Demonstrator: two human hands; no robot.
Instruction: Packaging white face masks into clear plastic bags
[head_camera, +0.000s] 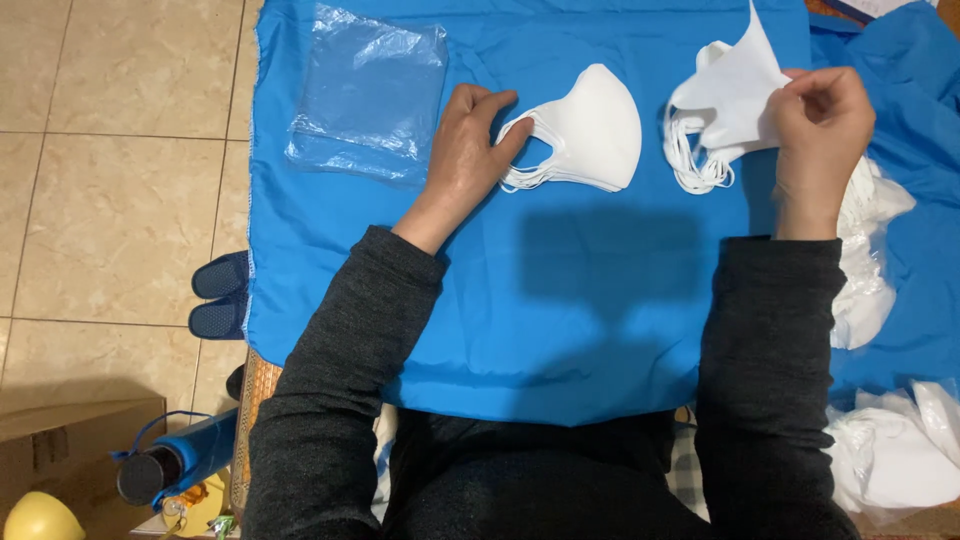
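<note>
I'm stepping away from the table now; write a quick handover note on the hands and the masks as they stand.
Left hand: flat on the blue cloth, fingertips pressing the ear loops of the stacked white fabric masks.
Right hand: pinching a single white mask, lifted above a loose bunch of masks.
Clear plastic bags lie far left, nothing in them.
More bagged white masks wait at right.

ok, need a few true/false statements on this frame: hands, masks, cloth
1. The left hand rests on a stack of white masks. True.
2. The right hand is empty. False: it pinches a single white mask above a second pile.
3. The masks lie on a red cloth. False: the cloth is blue.
4. Clear plastic bags lie left of the left hand. True.
5. Both sleeves are dark grey. True.
</note>
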